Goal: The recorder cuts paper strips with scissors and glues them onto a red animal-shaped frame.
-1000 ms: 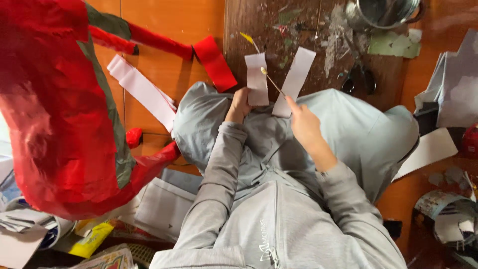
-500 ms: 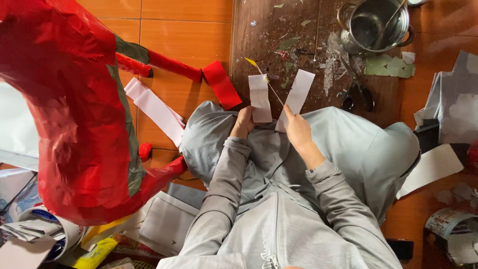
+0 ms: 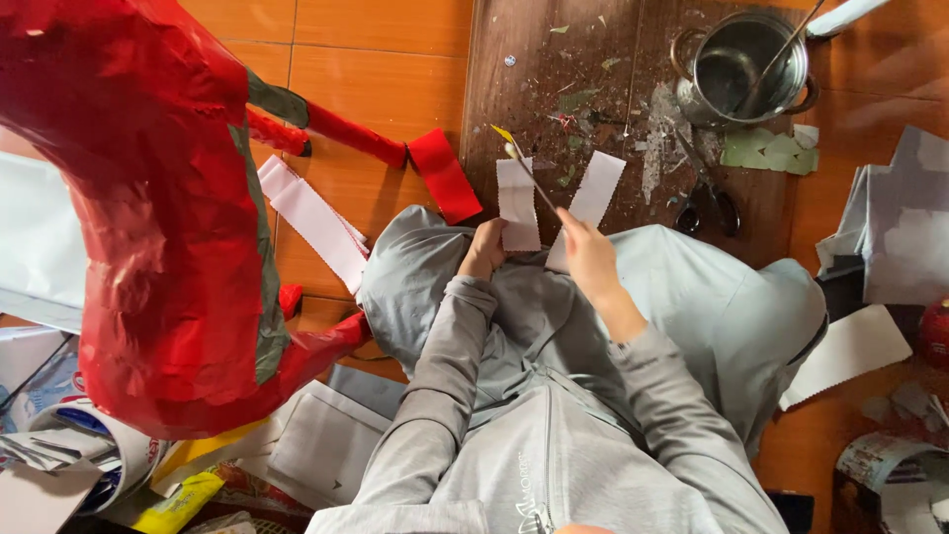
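Two white paper strips sit up at twelve o'clock of the lap. The left hand (image 3: 484,249) pinches one white strip (image 3: 518,205) by its lower end, fingers pressed together on it. The right hand (image 3: 590,259) grips the other white strip (image 3: 593,193) along with a thin brush (image 3: 529,178), its yellow tip pointing toward eleven o'clock across the first strip. Beneath them lies a dark wooden board (image 3: 583,59), speckled with paper scraps and dried paste, set on an orange tiled floor (image 3: 376,59). At one o'clock stands a metal pot (image 3: 743,69) with a stick in it, and scissors (image 3: 707,203) lie just below it. At nine o'clock looms a big red papier-mâché figure (image 3: 138,218), with a red strip (image 3: 445,176) beside its leg. Loose white sheets (image 3: 850,351) lie at three o'clock.
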